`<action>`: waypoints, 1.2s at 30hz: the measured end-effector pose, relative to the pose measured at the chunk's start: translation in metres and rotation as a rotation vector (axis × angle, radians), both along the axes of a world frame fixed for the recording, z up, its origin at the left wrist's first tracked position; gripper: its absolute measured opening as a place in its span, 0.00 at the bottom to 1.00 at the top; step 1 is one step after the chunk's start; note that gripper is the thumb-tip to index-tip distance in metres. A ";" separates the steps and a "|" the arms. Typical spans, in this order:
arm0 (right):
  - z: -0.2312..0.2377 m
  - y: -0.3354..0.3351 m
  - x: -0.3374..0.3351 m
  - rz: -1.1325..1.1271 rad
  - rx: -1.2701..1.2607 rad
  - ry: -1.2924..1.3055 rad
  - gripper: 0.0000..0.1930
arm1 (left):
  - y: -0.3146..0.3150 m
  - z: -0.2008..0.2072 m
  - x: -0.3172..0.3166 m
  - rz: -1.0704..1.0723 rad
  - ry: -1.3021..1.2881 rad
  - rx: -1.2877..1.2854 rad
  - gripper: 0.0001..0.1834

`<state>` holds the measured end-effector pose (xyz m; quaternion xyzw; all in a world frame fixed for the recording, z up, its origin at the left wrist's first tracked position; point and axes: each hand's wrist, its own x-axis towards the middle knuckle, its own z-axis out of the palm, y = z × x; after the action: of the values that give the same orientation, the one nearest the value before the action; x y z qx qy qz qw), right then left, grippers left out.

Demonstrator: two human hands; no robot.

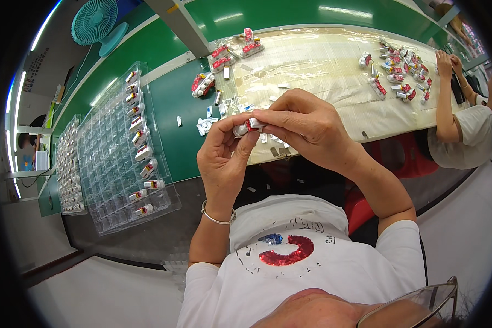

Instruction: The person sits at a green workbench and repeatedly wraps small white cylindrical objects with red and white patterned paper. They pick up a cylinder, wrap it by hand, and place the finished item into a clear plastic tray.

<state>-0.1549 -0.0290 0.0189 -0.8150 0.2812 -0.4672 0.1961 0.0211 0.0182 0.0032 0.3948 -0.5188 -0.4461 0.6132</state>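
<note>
Between my two hands, above the table's near edge, is a small white bottle-like item with a red label [250, 126]. My left hand [222, 156] grips its left end between thumb and fingers. At the other end, the thumb and fingertips of my right hand [318, 130] are closed on it, covering part of it. Small white and blue slips [204, 126] lie on the table just beyond my left hand. A dark-and-silver tube-like piece [218, 98] and bundles of red-and-white items [203, 85] are a little farther off.
A clear compartment tray [106, 158] at left holds similar items along its right side; a fuller tray [71, 169] stands beyond it. More items form a pile [402, 68] at far right, near a co-worker's hands [447, 61]. A metal post [180, 24] and turquoise fan [94, 22] stand behind.
</note>
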 end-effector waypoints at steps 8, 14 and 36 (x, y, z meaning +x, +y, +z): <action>-0.001 0.000 -0.002 0.031 -0.003 0.006 0.12 | 0.002 0.000 0.003 -0.009 -0.041 0.001 0.14; -0.001 0.000 -0.004 0.030 -0.097 0.110 0.18 | 0.004 -0.005 0.006 -0.040 0.016 0.039 0.15; -0.016 -0.005 -0.001 0.222 0.670 -0.416 0.12 | 0.001 -0.004 -0.005 0.045 0.233 0.123 0.13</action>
<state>-0.1562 -0.0339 0.0028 -0.6197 0.2827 -0.4806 0.5523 0.0160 0.0187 -0.0004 0.3887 -0.4065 -0.5062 0.6538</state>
